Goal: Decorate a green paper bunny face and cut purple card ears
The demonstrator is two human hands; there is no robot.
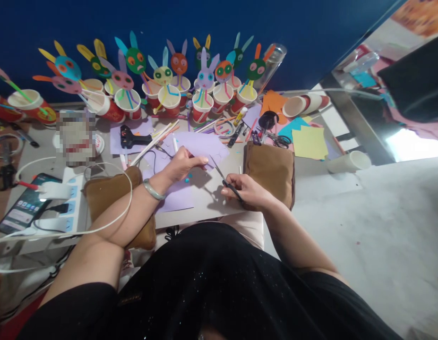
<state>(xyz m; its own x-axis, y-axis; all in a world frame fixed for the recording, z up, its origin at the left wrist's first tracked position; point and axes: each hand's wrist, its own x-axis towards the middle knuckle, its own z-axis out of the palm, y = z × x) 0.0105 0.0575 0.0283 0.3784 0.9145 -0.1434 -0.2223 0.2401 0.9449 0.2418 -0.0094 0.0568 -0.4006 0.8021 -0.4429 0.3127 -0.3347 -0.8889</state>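
My right hand (245,190) grips black-handled scissors (221,175), whose blades point up and to the left. My left hand (185,165), with a bangle on its wrist, is closed, thumb pressed towards the fingers, on a piece of purple paper (212,161). The blade tips are close to that paper; whether they touch it I cannot tell. Under and behind the left hand lie more purple sheets (176,197). Small blue scraps (187,179) are scattered just below the left hand.
Paper cups (169,101) with paper rabbit faces on straws line the back. A black glue gun (133,138) lies on the left, near a power strip (73,205) and phone (27,203). Brown cushions (270,170) flank the work area. Yellow paper (310,141) lies right.
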